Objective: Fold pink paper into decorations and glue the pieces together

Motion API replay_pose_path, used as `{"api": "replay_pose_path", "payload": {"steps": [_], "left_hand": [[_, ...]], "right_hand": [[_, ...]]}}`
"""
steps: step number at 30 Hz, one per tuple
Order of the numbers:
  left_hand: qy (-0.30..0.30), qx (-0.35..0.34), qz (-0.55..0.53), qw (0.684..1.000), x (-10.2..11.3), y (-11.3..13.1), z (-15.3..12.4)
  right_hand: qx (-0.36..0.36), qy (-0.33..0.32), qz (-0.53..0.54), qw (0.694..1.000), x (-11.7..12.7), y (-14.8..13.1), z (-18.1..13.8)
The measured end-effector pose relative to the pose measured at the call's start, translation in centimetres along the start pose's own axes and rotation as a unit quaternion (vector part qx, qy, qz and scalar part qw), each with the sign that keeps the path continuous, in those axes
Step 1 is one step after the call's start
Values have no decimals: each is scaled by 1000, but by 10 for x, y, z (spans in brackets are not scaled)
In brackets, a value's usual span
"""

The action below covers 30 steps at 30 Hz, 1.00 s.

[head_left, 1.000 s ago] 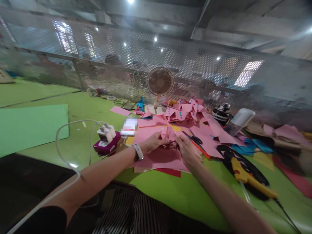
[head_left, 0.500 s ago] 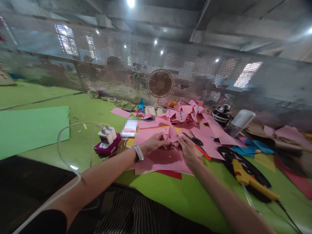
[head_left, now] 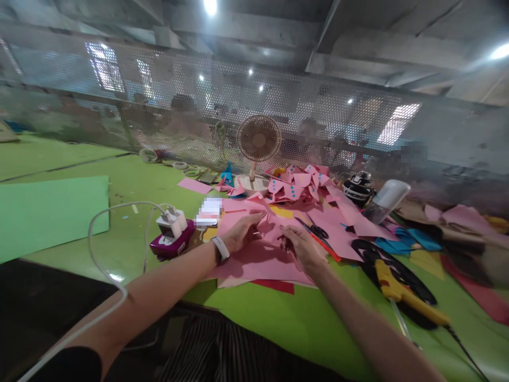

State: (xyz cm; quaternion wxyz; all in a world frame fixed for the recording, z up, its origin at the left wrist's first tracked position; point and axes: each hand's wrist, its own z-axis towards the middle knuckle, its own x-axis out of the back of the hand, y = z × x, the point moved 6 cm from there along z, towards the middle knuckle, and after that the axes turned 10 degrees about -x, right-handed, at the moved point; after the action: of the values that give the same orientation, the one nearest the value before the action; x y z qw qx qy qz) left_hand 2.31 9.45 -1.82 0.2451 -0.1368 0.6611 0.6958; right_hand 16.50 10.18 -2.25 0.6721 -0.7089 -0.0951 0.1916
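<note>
Between my hands is a folded piece of pink paper (head_left: 270,225), its creased flaps standing up over a pink sheet (head_left: 258,265). My left hand (head_left: 243,232), with a pale watch band at the wrist, is closed on the paper's left side; some of its fingertips are hidden. On the right side, my right hand (head_left: 299,243) pinches the paper's edge between thumb and fingers. A pair of black scissors (head_left: 318,230) lies just beyond my right hand, beside an orange-red strip (head_left: 330,250).
Behind lies a heap of folded pink paper pieces (head_left: 302,183), some with blue diamonds, near a small fan (head_left: 258,139). At left stands a purple power block (head_left: 175,245) with white chargers; its cable crosses my left forearm. A yellow glue gun (head_left: 401,289) rests at right.
My hands have moved slightly apart, and the pink paper between them looks more spread. The whole view has shifted a little.
</note>
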Motion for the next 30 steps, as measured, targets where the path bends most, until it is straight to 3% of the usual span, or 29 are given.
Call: {"api": "replay_pose_path", "payload": {"steps": [5, 15, 20, 25, 30], "left_hand": [[-15, -36, 57, 998, -2, -2, -1], [-93, -63, 90, 990, -9, 1, -2], [-67, -59, 61, 994, -6, -3, -1], [-35, -26, 13, 999, 0, -5, 0], [-32, -19, 19, 999, 0, -1, 0]], "right_hand": [[-29, -10, -60, 998, -5, 0, -5], [9, -1, -55, 998, -2, -3, -3], [34, 46, -90, 994, 4, -2, 1], [32, 43, -25, 998, 7, -2, 3], [44, 80, 16, 996, 20, -4, 8]]}}
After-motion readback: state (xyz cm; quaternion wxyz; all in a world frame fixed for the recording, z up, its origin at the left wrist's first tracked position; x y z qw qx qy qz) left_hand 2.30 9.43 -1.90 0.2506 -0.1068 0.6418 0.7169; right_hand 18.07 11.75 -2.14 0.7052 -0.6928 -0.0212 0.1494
